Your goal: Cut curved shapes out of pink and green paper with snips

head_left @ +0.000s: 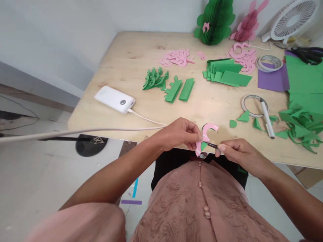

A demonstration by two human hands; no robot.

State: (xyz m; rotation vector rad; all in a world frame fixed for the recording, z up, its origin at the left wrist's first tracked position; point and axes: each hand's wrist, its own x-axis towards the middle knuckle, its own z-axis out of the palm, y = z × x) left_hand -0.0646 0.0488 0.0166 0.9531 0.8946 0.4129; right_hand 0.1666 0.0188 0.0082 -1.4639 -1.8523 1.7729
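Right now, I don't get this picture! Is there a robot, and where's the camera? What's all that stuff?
There's no robot here, just a person using two bare hands. There is only one picture, and its camera is worn on the person's head, looking forward and down. That's why you see their arms and shirt front.

The left hand holds a curvy pink cut-out with some green showing behind it. The right hand holds a thin dark tool that reaches toward it; I can't tell exactly what tool it is.

On the wooden table lie pink paper shapes, folded green papers, green scraps, a white pen and a white power bank with a cable plugged in. At the back stands a white fan.
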